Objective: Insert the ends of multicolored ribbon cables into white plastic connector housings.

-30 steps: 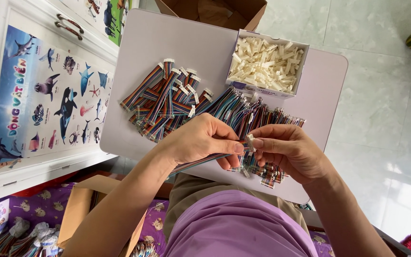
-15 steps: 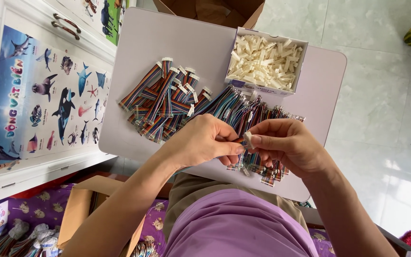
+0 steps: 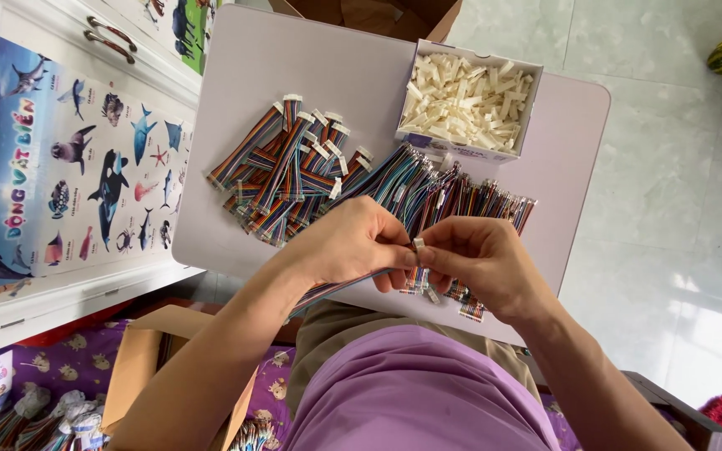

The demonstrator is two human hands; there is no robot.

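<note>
My left hand (image 3: 353, 244) pinches a flat rainbow ribbon cable (image 3: 327, 290) whose free length trails back under my wrist. My right hand (image 3: 480, 263) meets it fingertip to fingertip and holds a small white connector (image 3: 418, 245) at the cable's end. Both hands hover over the near edge of a small pale table (image 3: 336, 67). Under them lies a loose heap of bare-ended ribbon cables (image 3: 444, 188). To the left sits a pile of ribbon cables with white connectors fitted (image 3: 286, 171).
A white cardboard box of loose white connectors (image 3: 470, 96) stands at the table's far right. A white cabinet with a sea-animal poster (image 3: 68, 175) is at left. Brown cardboard boxes (image 3: 148, 367) sit beside my lap and beyond the table (image 3: 378, 17). Tiled floor (image 3: 678, 209) lies right.
Both hands stay together at the cable's end with only small finger movements. The piles and the box have not moved.
</note>
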